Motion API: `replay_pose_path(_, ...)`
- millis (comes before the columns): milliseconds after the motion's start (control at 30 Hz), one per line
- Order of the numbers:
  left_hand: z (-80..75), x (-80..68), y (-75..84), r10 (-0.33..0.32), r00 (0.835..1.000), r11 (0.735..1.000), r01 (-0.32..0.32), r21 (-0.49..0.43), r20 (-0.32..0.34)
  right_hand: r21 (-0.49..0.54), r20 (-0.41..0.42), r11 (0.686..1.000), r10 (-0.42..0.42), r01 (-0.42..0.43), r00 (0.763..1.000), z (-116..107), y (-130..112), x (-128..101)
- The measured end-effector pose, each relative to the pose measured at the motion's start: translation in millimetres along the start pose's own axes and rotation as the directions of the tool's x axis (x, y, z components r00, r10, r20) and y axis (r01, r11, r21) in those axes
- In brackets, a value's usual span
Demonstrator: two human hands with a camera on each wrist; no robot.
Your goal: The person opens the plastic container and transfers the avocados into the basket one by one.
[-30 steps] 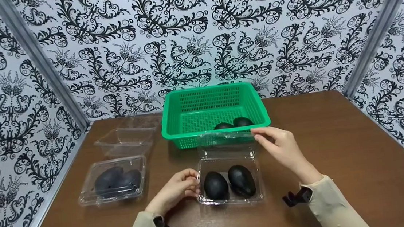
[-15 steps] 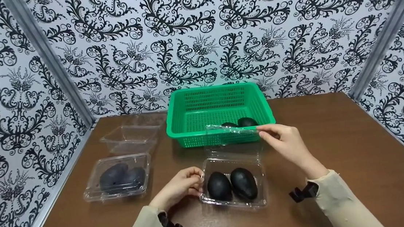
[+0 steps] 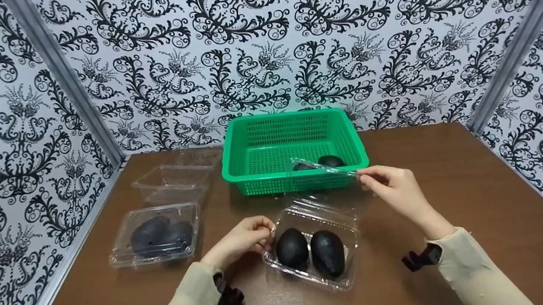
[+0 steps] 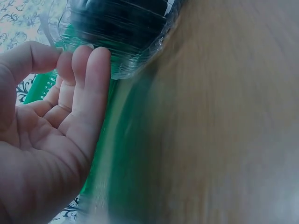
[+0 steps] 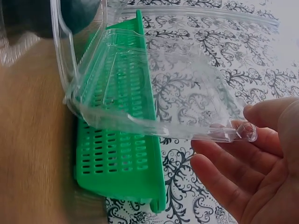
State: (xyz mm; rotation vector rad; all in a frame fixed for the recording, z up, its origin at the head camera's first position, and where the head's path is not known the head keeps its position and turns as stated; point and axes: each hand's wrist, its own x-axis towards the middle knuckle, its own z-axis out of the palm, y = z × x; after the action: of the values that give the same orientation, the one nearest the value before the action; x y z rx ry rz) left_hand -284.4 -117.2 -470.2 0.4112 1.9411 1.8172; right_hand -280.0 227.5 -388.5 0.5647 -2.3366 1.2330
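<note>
A clear plastic clamshell container point(image 3: 307, 281) stands on the table in front of me, its base slightly turned. Two smooth black avocados point(image 3: 292, 249) lie side by side in the base. The lid point(image 3: 322, 166) is raised and leans back, overlapping the basket's front in the head view. My right hand point(image 3: 398, 193) pinches the lid's right corner; in the right wrist view, thumb and fingers close on that corner point(image 5: 245, 132). At the container's left edge, my left hand point(image 3: 240, 241) pinches the side between thumb and fingertips, beside the nearer avocado point(image 4: 119, 21).
Behind the container stands a green perforated basket point(image 3: 298, 174) with two black avocados point(image 3: 331, 161) at its front right. To the left sits a closed clamshell point(image 3: 155, 256) with avocados inside. Behind it an open clamshell point(image 3: 173, 178) stands. Patterned walls point(image 3: 264, 64) enclose the table.
The right hand has moved right with the lid's corner, and the lid now slants more. The container has turned, its front right corner coming nearer. The left hand keeps its hold on the left edge.
</note>
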Motion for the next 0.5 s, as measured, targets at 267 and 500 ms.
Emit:
replay_pose_path(267,-1.3,3.3,3.9,0.008,1.000,0.998,-0.009,0.062,0.012,-0.082,-0.003,0.997,0.013,-0.014,1.000,-10,9,-7)
replay_pose_path(500,-0.7,5.5,7.6,0.019,1.000,0.984,-0.020,0.174,0.006,-0.161,0.000,0.986,0.053,-0.053,0.999,-20,12,-19)
